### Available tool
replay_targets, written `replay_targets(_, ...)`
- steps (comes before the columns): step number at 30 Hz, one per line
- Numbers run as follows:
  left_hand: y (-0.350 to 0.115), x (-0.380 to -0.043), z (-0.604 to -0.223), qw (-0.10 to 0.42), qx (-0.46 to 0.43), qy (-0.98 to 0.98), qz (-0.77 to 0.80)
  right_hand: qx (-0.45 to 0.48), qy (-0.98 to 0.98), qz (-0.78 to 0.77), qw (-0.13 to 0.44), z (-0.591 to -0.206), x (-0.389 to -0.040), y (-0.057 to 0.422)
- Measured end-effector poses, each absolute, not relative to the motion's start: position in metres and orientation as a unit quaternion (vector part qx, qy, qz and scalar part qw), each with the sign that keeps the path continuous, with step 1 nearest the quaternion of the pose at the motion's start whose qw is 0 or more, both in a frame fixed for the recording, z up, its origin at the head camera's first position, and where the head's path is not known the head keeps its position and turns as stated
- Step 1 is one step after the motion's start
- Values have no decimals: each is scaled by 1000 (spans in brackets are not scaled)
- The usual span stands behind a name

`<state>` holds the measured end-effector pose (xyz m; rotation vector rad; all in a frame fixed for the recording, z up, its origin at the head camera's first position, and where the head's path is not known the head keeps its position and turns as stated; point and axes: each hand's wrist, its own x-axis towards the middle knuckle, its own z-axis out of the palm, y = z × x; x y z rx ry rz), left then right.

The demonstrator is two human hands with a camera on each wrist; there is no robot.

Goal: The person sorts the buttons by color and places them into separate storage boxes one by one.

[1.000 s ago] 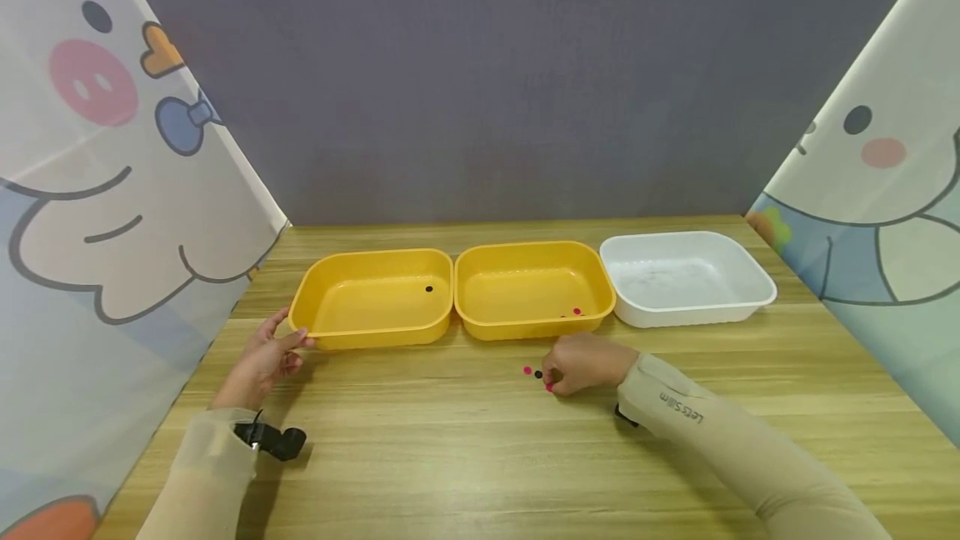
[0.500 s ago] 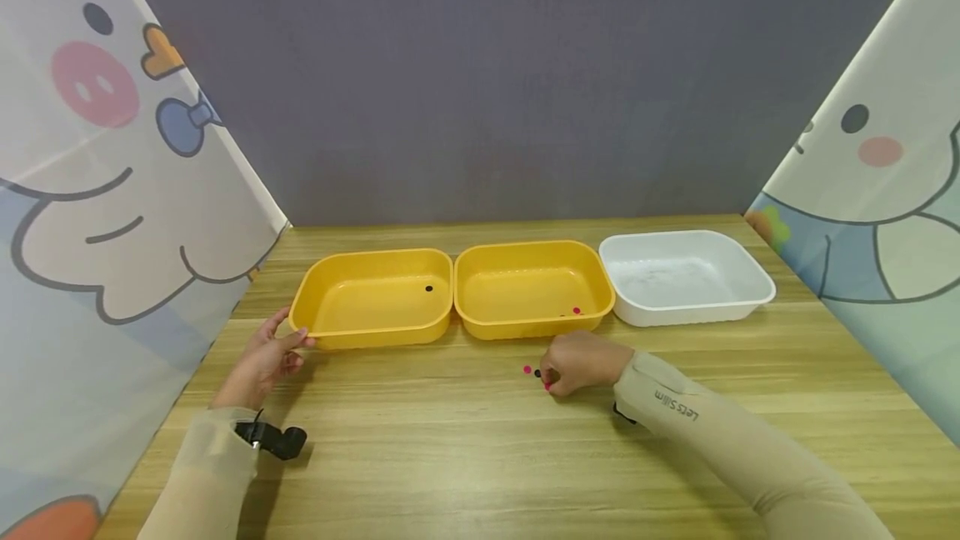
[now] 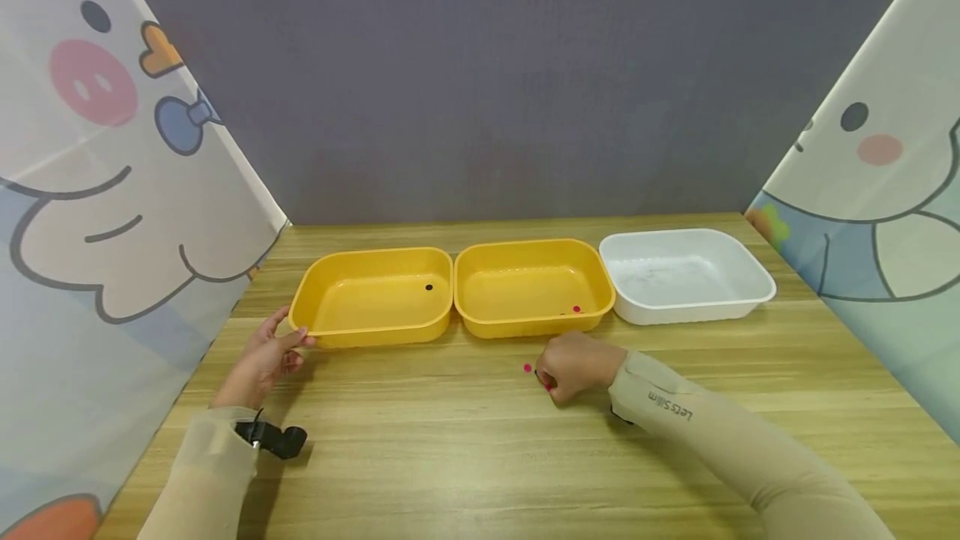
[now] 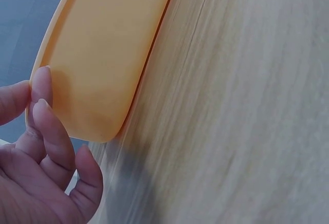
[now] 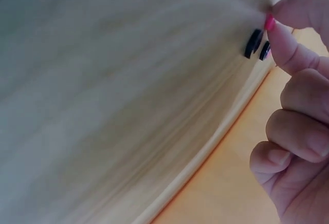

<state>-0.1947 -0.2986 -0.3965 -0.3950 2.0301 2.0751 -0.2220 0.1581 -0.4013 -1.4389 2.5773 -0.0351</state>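
Note:
My left hand (image 3: 262, 361) holds the near left corner of the left yellow tray (image 3: 375, 337). In the left wrist view, thumb and forefinger pinch the rim of that yellow tray (image 4: 103, 54), while the other fingers curl loosely beneath. In front of the middle yellow tray (image 3: 525, 328), my right hand (image 3: 577, 367) is low over the table. Its thumb and forefinger pinch a small pink disc (image 5: 269, 22), clearest in the right wrist view. Close beside the fingertips are black discs (image 5: 253, 43). Another pink disc (image 3: 527, 367) lies just left of this hand.
One black disc (image 3: 429, 287) lies inside the left tray. A pink disc (image 3: 577, 308) and other small pieces, partly hidden by the near wall, are in the middle tray. A white tray (image 3: 688, 307) stands at the right. A grey partition (image 3: 480, 90) rises behind.
My right hand has shifted slightly left and toward me, its fingers now covering more of the black disc beside them. The left hand keeps its hold on the tray.

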Motion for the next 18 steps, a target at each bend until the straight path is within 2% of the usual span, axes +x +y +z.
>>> replay_targets(9,-299,-194,-398,106,-132,693,700,-487,869,-14,90,-401,-222,161)
replay_targets(18,-300,-195,-397,107,-130,692,702,-467,878,-60,87,-386,-227,168)
